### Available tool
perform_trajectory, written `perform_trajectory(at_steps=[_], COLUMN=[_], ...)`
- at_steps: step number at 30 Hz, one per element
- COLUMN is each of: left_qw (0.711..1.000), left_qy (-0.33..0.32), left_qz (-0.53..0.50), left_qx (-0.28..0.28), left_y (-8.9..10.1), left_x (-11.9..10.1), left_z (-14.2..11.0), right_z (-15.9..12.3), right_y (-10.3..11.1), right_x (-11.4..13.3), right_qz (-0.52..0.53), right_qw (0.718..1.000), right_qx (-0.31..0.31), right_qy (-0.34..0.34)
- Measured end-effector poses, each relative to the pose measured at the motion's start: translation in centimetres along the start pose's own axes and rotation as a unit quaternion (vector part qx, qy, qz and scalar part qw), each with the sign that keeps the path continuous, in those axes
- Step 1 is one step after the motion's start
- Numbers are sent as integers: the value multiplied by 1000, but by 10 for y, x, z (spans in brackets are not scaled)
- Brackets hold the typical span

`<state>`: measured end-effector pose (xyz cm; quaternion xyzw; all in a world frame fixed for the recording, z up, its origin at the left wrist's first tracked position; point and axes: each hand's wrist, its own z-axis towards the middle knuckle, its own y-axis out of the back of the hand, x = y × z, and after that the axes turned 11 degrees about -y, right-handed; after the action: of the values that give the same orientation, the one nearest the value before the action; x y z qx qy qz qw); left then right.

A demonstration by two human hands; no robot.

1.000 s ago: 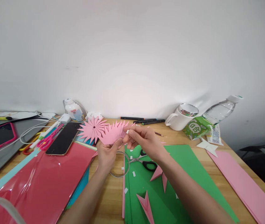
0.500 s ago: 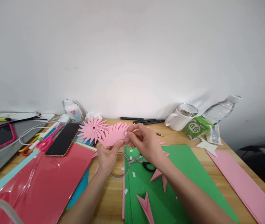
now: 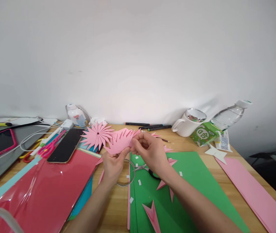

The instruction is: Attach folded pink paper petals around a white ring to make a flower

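A pink folded-paper fan [image 3: 118,146] with a row of pointed tips is held above the table. My left hand [image 3: 112,165] grips its lower edge between thumb and fingers. At the fan's right end, my right hand [image 3: 149,149] pinches the paper, its fingertips close to the left thumb; they partly hide that end. Just behind and left lies a round pink paper star [image 3: 98,133] with many points. Below my hands are a tape ring [image 3: 134,173], black-handled scissors [image 3: 154,174] partly covered by my right wrist, and a green paper sheet [image 3: 189,171] with small white bits on it.
Several loose pink folded pieces [image 3: 153,216] lie on the green sheet. A white mug [image 3: 188,124], a tilted water bottle [image 3: 229,115] and pink strips [image 3: 252,191] are at the right. To the left are a phone [image 3: 66,146], red sheets [image 3: 62,181] and pink scissors [image 3: 49,147].
The small white piece seen at my right fingertips is no longer visible. My right fingers have moved slightly down, pressing at the fan's right end, and the fan has shifted slightly right.
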<state>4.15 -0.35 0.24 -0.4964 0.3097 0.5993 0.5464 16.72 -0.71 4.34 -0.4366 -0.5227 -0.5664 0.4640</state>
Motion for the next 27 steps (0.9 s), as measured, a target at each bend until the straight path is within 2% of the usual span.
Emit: perform_trajectory(at_steps=[4, 12, 20, 27], left_qw=[1000, 1000, 1000, 999], left_qy=[13, -18, -31, -36], left_qz=[-3, -6, 1, 12], left_qx=[-3, -5, 4, 14], left_y=[1, 3, 1, 3], left_x=[1, 10, 1, 3], left_z=[0, 1, 2, 1], right_z=[-1, -2, -4, -4], right_y=[-3, -6, -6, -3], right_x=[0, 1, -1, 3], right_qz=[30, 27, -32, -46], right_qw=[999, 998, 998, 997], right_qx=[23, 60, 41, 54], right_qy=[-5, -3, 28, 30])
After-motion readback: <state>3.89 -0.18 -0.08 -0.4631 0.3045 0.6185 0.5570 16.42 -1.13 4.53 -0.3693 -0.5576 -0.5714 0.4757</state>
